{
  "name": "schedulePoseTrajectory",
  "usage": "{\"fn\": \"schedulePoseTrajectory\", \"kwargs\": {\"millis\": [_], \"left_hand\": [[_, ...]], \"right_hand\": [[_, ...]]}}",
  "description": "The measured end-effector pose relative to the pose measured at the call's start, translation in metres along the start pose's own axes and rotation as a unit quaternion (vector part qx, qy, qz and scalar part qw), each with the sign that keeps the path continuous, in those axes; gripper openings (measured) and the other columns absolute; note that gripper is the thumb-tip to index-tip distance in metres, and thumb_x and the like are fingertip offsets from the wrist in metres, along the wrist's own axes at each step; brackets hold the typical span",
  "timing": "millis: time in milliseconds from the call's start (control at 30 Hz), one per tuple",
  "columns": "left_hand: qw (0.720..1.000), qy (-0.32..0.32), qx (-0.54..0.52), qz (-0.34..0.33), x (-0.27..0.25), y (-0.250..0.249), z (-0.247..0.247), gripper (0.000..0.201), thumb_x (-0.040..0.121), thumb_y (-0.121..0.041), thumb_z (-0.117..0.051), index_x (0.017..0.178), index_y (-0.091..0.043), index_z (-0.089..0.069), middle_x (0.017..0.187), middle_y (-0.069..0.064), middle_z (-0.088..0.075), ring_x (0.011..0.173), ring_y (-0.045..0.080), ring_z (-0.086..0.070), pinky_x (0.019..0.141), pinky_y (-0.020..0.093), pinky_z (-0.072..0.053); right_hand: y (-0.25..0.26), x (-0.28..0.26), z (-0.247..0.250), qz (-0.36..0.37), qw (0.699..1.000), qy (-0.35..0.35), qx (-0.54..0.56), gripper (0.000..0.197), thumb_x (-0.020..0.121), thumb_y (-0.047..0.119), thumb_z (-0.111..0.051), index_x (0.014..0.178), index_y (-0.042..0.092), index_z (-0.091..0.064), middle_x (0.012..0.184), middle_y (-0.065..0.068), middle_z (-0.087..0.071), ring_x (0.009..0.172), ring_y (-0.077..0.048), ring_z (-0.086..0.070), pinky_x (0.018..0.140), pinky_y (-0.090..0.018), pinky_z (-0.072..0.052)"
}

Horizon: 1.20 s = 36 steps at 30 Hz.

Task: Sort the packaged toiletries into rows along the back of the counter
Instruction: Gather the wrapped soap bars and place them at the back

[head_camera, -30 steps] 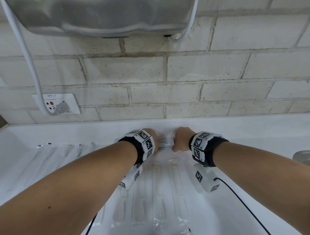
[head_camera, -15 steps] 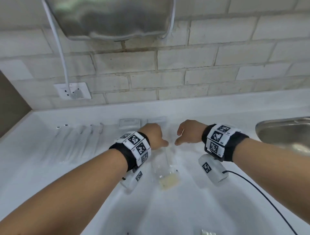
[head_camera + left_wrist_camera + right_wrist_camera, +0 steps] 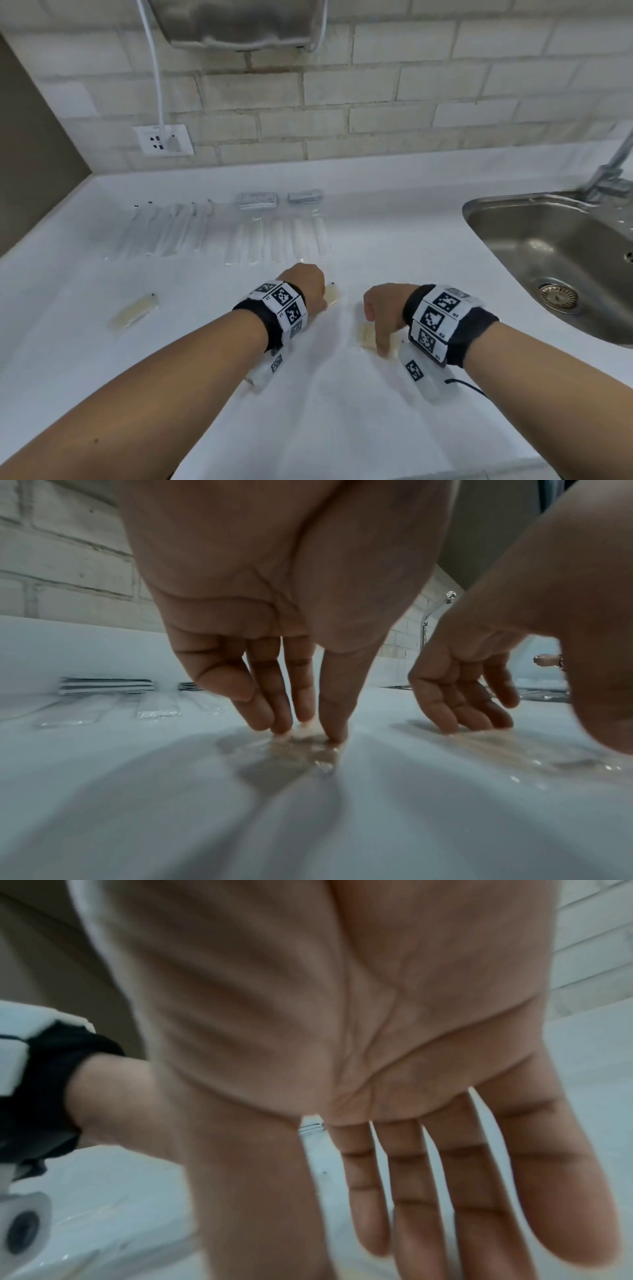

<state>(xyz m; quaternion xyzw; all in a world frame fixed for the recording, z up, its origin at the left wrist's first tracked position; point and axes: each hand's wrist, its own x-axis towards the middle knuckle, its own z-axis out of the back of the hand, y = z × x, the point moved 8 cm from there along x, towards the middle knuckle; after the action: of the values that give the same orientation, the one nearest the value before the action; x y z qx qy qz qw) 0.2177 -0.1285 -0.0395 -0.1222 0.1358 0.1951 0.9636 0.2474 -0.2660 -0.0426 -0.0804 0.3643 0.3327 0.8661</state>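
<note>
Along the back of the white counter (image 3: 394,226) lie a row of clear long packets (image 3: 168,229), a row of packaged combs (image 3: 277,240) and two small flat box stacks (image 3: 258,199). Three cream sachets lie loose nearer the front. My left hand (image 3: 305,284) points down, its straight fingers (image 3: 270,718) and thumb touching one sachet (image 3: 333,294) at its end. Beside it, my right hand (image 3: 380,308) reaches down with straight fingers (image 3: 455,718) resting on a second sachet (image 3: 365,337). The third sachet (image 3: 135,310) lies apart on the left.
A steel sink (image 3: 548,260) with a tap (image 3: 613,164) takes up the right side. A brick wall stands behind the counter, with a socket (image 3: 164,140), a white cable and a steel wall unit (image 3: 239,24) above. A brown side wall closes off the left.
Both hands have drawn back from the small boxes at the wall to the loose sachets nearer the front. The view has pulled back, and the sink now shows.
</note>
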Motion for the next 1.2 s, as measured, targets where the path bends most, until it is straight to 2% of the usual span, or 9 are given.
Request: {"fn": "schedulePoseTrajectory", "kwargs": {"millis": [67,167,267,533,633,733,867,1033,1200], "left_hand": [[1.000,0.002,-0.010,0.012,-0.010,0.001,-0.008,0.035,0.086,-0.024,-0.066,0.117,-0.007,-0.060,0.116,0.007,-0.062,0.106,0.026,-0.062,0.085,0.032,-0.051],[0.999,0.017,0.016,0.029,-0.020,0.003,-0.019,0.025,0.087,-0.024,-0.064,0.102,-0.005,-0.061,0.106,0.009,-0.060,0.113,0.029,-0.058,0.081,0.032,-0.047],[0.998,0.027,0.028,0.057,-0.031,0.010,-0.024,0.042,0.084,-0.029,-0.065,0.119,-0.008,-0.058,0.124,0.010,-0.048,0.119,0.030,-0.047,0.092,0.035,-0.046],[0.988,0.004,-0.123,0.095,-0.060,0.035,-0.033,0.057,0.077,-0.018,-0.073,0.122,-0.008,-0.041,0.117,0.010,-0.058,0.107,0.028,-0.058,0.085,0.036,-0.052],[0.981,0.001,-0.168,0.095,-0.065,0.045,-0.036,0.059,0.074,-0.016,-0.077,0.123,-0.010,-0.047,0.118,0.006,-0.058,0.109,0.025,-0.058,0.088,0.033,-0.051],[0.975,-0.051,-0.210,0.050,-0.070,0.049,-0.027,0.037,0.075,-0.008,-0.073,0.111,-0.013,-0.063,0.106,0.001,-0.060,0.100,0.020,-0.059,0.077,0.023,-0.046],[0.939,-0.124,-0.321,0.010,-0.085,0.060,-0.006,0.024,0.074,-0.008,-0.074,0.095,-0.020,-0.072,0.090,-0.003,-0.067,0.079,0.013,-0.061,0.079,0.024,-0.051],[0.862,-0.155,-0.483,-0.004,-0.108,0.082,0.025,0.032,0.080,-0.005,-0.074,0.109,-0.020,-0.074,0.107,-0.007,-0.072,0.095,0.003,-0.066,0.082,0.015,-0.051],[0.796,-0.108,-0.595,0.001,-0.131,0.106,0.035,0.033,0.091,-0.002,-0.061,0.121,-0.016,-0.068,0.099,-0.004,-0.069,0.074,0.011,-0.070,0.081,0.041,-0.060]], "right_hand": [[-0.001,-0.003,-0.006,-0.004,1.000,-0.026,0.006,0.036,0.065,0.012,-0.082,0.089,0.013,-0.055,0.088,-0.004,-0.051,0.075,-0.019,-0.047,0.052,-0.018,-0.034],[-0.001,-0.006,-0.012,0.000,0.999,-0.040,0.022,0.032,0.068,0.013,-0.080,0.091,0.012,-0.059,0.089,-0.005,-0.055,0.077,-0.021,-0.051,0.058,-0.021,-0.039],[0.006,-0.010,-0.013,0.013,0.998,-0.065,0.017,0.030,0.071,0.014,-0.078,0.095,0.009,-0.060,0.094,-0.005,-0.056,0.082,-0.022,-0.053,0.059,-0.022,-0.041],[0.036,-0.025,0.006,0.060,0.985,-0.153,0.058,0.047,0.078,0.008,-0.072,0.122,-0.005,-0.060,0.117,-0.017,-0.063,0.088,-0.024,-0.055,0.066,-0.026,-0.042],[0.044,-0.027,0.016,0.089,0.974,-0.179,0.105,0.039,0.078,0.005,-0.070,0.116,0.001,-0.063,0.111,-0.010,-0.062,0.091,-0.025,-0.060,0.060,-0.024,-0.041],[0.050,-0.029,0.022,0.120,0.959,-0.198,0.164,0.027,0.080,0.006,-0.068,0.106,0.015,-0.066,0.102,0.002,-0.055,0.090,-0.017,-0.055,0.070,-0.025,-0.044],[0.063,-0.032,0.022,0.167,0.946,-0.189,0.203,0.023,0.088,0.009,-0.055,0.102,0.019,-0.070,0.103,0.000,-0.063,0.097,-0.019,-0.061,0.082,-0.029,-0.047],[0.084,-0.038,0.026,0.219,0.929,-0.186,0.233,0.022,0.090,0.012,-0.055,0.101,0.020,-0.073,0.103,0.001,-0.069,0.094,-0.016,-0.063,0.084,-0.029,-0.049],[0.122,-0.047,0.041,0.292,0.898,-0.200,0.260,0.014,0.084,0.010,-0.068,0.097,0.017,-0.070,0.083,0.010,-0.062,0.074,-0.007,-0.056,0.071,-0.019,-0.043]]}}
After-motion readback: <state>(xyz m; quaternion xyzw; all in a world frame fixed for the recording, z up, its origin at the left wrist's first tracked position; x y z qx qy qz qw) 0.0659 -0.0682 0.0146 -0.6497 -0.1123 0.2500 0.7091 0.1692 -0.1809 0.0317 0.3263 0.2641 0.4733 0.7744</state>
